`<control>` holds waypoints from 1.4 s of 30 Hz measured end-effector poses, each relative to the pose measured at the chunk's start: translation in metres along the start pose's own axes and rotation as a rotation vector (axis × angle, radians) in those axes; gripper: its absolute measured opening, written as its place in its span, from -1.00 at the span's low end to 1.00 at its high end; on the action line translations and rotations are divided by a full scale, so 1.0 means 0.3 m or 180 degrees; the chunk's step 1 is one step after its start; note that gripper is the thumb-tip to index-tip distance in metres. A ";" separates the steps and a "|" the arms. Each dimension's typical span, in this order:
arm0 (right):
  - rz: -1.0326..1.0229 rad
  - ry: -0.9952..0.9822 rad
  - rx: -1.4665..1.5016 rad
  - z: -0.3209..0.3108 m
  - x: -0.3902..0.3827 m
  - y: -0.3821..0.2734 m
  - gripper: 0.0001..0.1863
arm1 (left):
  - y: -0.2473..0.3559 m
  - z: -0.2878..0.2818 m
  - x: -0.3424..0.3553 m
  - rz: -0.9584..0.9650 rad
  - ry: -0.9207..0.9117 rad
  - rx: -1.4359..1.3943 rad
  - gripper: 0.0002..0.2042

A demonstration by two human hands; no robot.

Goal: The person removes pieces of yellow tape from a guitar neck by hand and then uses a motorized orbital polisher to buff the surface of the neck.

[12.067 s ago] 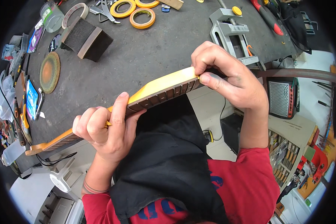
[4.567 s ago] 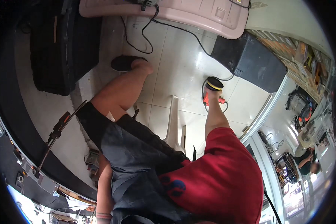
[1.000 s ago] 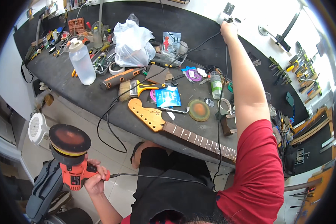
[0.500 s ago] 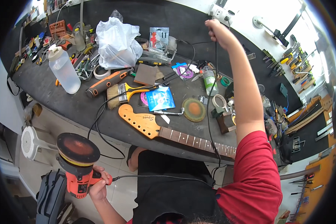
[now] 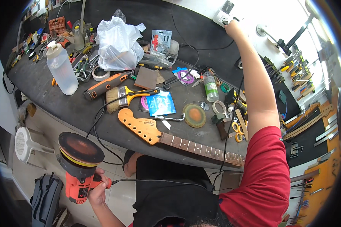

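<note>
My left hand (image 5: 97, 192) is closed around the side handle of an orange-red electric sander (image 5: 77, 187). Its round pad (image 5: 81, 147) faces up, in front of the bench. A black cord (image 5: 159, 181) runs from the handle across my apron. My right arm reaches over the bench to a white wall outlet (image 5: 220, 17), where my right hand (image 5: 233, 29) is closed on a power plug at the outlet's face; the fingers partly hide it. A guitar neck (image 5: 193, 145) with a wooden headstock (image 5: 138, 126) lies along the near bench edge.
On the dark bench are a wide paintbrush (image 5: 117, 99), a blue packet (image 5: 161, 104), a round disc (image 5: 195, 115), a white plastic bag (image 5: 119, 45) and a clear bottle (image 5: 62, 70). Scissors (image 5: 237, 131) lie near my right arm. A white stool (image 5: 24, 142) and backpack (image 5: 45, 200) stand on the floor.
My right hand has moved farther right, up to the wall outlet, with the hanging cord shifting right too. The sander in my left hand has dipped slightly.
</note>
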State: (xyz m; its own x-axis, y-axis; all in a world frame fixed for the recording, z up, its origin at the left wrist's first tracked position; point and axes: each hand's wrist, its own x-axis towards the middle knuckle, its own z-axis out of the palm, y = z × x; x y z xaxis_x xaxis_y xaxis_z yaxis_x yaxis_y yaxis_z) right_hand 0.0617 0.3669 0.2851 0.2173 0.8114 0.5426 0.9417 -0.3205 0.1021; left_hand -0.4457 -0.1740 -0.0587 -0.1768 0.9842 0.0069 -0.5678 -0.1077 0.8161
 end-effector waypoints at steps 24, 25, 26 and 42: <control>-0.0662 0.0464 -0.1292 0.006 0.181 -0.067 -0.75 | -0.068 0.030 0.033 -0.0135 0.0118 0.0409 -0.47; -0.0661 0.0392 -0.1276 0.016 0.153 -0.074 -0.75 | -0.070 0.038 0.037 0.0098 0.0181 0.0505 -0.46; -0.0568 0.0463 -0.0993 0.021 0.116 -0.056 -0.75 | -0.067 0.048 0.039 0.0209 0.0109 0.0613 -0.49; -0.1494 -0.2544 0.3250 -0.296 -1.755 0.052 -0.58 | 0.087 -0.027 0.103 0.1334 -0.0415 0.0275 -0.37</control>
State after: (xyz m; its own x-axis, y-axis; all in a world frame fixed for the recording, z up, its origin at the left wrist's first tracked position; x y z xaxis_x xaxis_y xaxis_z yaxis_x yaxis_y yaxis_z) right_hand -0.0607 -0.1087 0.0752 -0.4102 0.9115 -0.0298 0.6604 0.2744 -0.6990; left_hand -0.4724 -0.1475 -0.0417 -0.2714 0.8681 0.4155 -0.3984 -0.4944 0.7726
